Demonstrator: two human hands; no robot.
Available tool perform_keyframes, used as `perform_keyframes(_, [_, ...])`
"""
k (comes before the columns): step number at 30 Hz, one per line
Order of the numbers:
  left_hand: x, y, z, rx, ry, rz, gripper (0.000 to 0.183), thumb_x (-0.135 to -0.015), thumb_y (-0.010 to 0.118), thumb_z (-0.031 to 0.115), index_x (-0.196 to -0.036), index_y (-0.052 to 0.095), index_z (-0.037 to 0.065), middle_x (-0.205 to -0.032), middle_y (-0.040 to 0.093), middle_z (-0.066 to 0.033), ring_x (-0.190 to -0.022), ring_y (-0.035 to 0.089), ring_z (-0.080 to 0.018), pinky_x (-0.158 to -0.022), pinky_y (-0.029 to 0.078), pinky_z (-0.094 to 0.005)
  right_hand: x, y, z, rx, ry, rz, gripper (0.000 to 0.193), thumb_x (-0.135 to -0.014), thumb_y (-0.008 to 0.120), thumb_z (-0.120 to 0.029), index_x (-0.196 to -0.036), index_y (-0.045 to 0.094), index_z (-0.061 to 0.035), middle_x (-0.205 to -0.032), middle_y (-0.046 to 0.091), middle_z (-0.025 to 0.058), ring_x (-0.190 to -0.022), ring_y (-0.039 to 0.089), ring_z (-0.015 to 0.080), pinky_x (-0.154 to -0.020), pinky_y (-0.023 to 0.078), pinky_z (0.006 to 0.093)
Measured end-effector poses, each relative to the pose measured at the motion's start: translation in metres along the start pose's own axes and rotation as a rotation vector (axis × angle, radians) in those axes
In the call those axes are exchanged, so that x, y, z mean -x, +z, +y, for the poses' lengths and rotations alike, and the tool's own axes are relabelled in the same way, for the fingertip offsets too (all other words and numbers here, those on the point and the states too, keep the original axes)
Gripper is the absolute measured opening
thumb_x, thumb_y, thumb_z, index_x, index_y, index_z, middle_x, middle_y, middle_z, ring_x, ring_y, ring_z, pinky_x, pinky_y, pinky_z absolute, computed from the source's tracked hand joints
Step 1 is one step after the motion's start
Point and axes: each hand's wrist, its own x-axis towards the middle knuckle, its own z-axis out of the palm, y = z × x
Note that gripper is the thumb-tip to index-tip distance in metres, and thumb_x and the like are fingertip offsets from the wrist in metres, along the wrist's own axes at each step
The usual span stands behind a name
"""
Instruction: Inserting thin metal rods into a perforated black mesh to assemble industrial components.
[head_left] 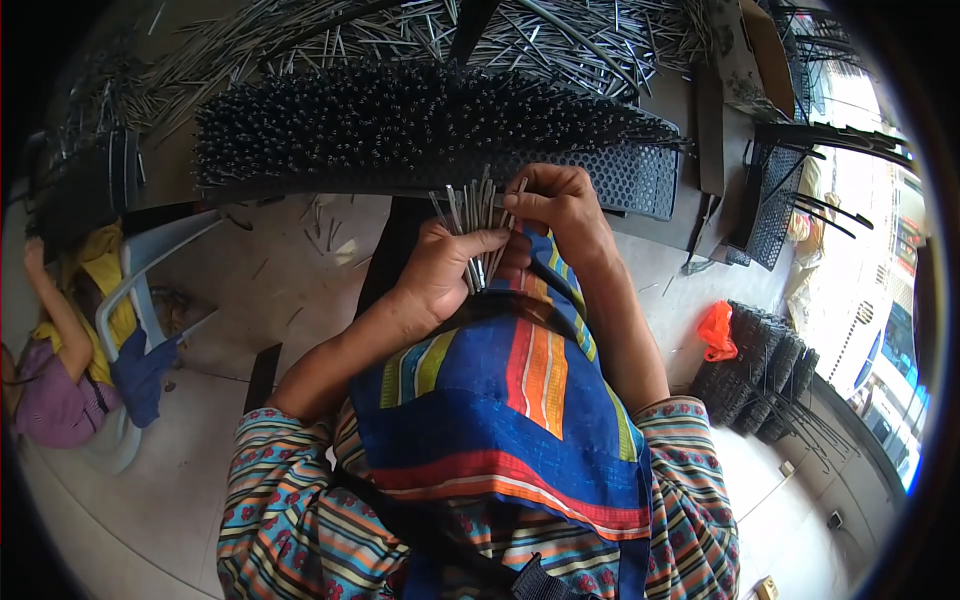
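Several thin metal rods fan out of my left hand, which is closed round their lower part with the thumb laid across. Just to the right, my right hand pinches the upper end of one metal rod between thumb and fingertips, beside the bunch. Both hands are above my lap, close to the near edge of a black perforated tray. Dark rods stand upright, densely packed, over most of that tray; its right end shows bare holes. My left fingers are partly hidden behind the bunch.
Loose metal rods lie heaped behind the tray. A cardboard box stands at the back right. Black racks and a red plastic bag are on the floor at right. At left, another person sits by a pale chair.
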Motion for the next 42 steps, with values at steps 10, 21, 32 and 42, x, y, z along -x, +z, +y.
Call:
perform_keyframes(10, [-0.008, -0.013, -0.002, -0.249, 0.247, 0.077, 0.013, -0.087, 0.059, -0.002, -0.097, 0.066, 0.001, -0.089, 0.070, -0.0110, -0.079, 0.069, -0.0202, -0.070, 0.058, -0.0323, 0.020, 0.012, 0.018, -0.039, -0.036, 0.282, 0.009, -0.084, 0.064, -0.005, -0.077, 0.064, -0.0002, -0.058, 0.055, -0.0017, -0.048, 0.043, 0.0041, -0.044, 0.029, 0.0193])
perform_keyframes(21, [-0.002, -0.003, -0.003, -0.266, 0.294, 0.080, 0.009, -0.089, 0.058, 0.001, -0.095, 0.063, -0.002, -0.080, 0.068, -0.0105, -0.066, 0.066, -0.0175, -0.063, 0.056, -0.0312, 0.043, -0.002, 0.035, -0.403, -0.240, 0.532, 0.008, -0.091, 0.057, -0.006, -0.085, 0.059, -0.0022, -0.071, 0.059, 0.0050, -0.049, 0.040, 0.0068, -0.046, 0.029, 0.0202])
perform_keyframes(32, [-0.008, -0.007, -0.013, -0.496, 0.222, -0.058, 0.017, -0.090, 0.055, 0.003, -0.104, 0.065, 0.000, -0.090, 0.069, -0.0057, -0.074, 0.066, -0.0130, -0.068, 0.054, -0.0262, 0.033, 0.007, 0.016, -0.309, 0.111, 0.266, 0.006, -0.085, 0.062, -0.004, -0.084, 0.065, 0.0004, -0.065, 0.060, 0.0020, -0.049, 0.050, 0.0072, -0.045, 0.038, 0.0208])
perform_keyframes(42, [0.000, 0.001, -0.017, -0.350, 0.071, -0.034, 0.021, -0.085, 0.063, -0.002, -0.106, 0.065, 0.001, -0.095, 0.069, -0.0072, -0.082, 0.068, -0.0174, -0.069, 0.058, -0.0308, 0.031, -0.008, 0.009, 0.027, 0.099, 0.027, 0.006, -0.083, 0.064, -0.004, -0.078, 0.064, -0.0004, -0.060, 0.058, 0.0005, -0.050, 0.052, 0.0072, -0.047, 0.040, 0.0224])
